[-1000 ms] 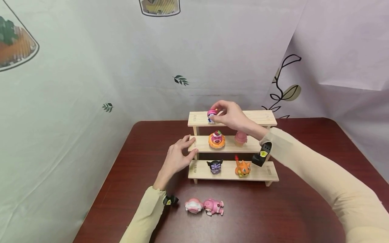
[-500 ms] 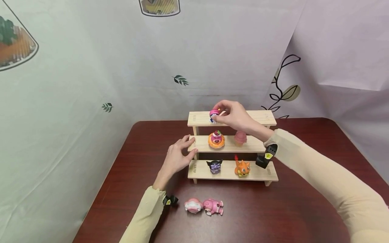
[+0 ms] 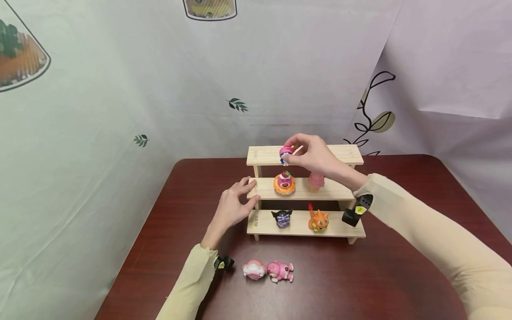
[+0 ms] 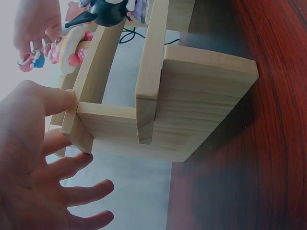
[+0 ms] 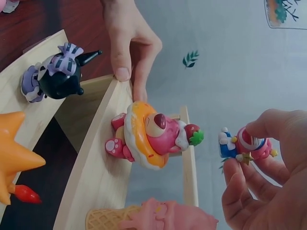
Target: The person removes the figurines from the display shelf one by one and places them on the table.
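Note:
My right hand [image 3: 314, 156] pinches a small figurine [image 5: 256, 146] with a pink head and a blue-and-white body between thumb and fingers. In the head view it is in front of the top tier of a three-tier wooden display shelf [image 3: 340, 192]; the right wrist view shows it apart from the boards. At the shelf's left end, my left hand [image 3: 233, 205] grips the middle board, thumb on one face and fingers on the other. That board bears a pink bear figurine in an orange ring [image 5: 160, 127] and a pink ice cream cone toy [image 5: 168, 215].
On the bottom tier stand a black-and-purple figurine [image 3: 283, 219] and an orange figurine with a red-tipped tail [image 3: 318, 221]. A pink-and-white toy [image 3: 254, 270] and a pink figurine [image 3: 280, 271] lie side by side on the dark red table [image 3: 340, 284]. Patterned cloth [image 3: 180, 89] hangs behind.
My right hand has shifted a little to the right and slightly down in the head view, carrying the small figurine with it. The left hand has kept its hold on the shelf.

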A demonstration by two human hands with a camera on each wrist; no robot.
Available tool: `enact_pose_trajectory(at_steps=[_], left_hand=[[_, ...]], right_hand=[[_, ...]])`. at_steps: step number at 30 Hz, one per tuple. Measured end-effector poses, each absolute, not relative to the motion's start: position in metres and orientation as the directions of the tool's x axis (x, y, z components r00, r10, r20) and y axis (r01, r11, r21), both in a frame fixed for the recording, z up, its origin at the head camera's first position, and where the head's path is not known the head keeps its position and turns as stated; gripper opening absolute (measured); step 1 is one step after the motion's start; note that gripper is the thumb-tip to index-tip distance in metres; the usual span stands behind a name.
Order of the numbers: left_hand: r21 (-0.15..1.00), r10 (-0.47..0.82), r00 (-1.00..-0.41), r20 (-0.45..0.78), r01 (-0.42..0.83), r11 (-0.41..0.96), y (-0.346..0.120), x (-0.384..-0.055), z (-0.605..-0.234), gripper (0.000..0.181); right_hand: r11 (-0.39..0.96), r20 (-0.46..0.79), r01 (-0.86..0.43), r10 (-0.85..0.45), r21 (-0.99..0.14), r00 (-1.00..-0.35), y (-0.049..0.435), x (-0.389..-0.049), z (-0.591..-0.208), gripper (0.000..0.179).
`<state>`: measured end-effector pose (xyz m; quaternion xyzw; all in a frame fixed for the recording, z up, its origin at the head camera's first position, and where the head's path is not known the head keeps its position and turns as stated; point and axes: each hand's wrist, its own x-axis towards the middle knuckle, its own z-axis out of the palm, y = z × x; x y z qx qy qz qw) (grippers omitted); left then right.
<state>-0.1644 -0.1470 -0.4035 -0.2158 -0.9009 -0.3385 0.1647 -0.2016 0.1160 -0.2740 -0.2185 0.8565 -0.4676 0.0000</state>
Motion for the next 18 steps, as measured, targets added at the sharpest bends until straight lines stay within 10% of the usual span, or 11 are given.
enact_pose_trajectory(at_steps=[18], left_hand=[[0.53,0.281,-0.843,0.458,0.513,0.675,-0.146,-0.165,-0.403,0.049]], right_hand=[[0.441,0.196,-0.352,-0.361,-0.825,-0.912,0.122,-0.186,-0.27,0.027]])
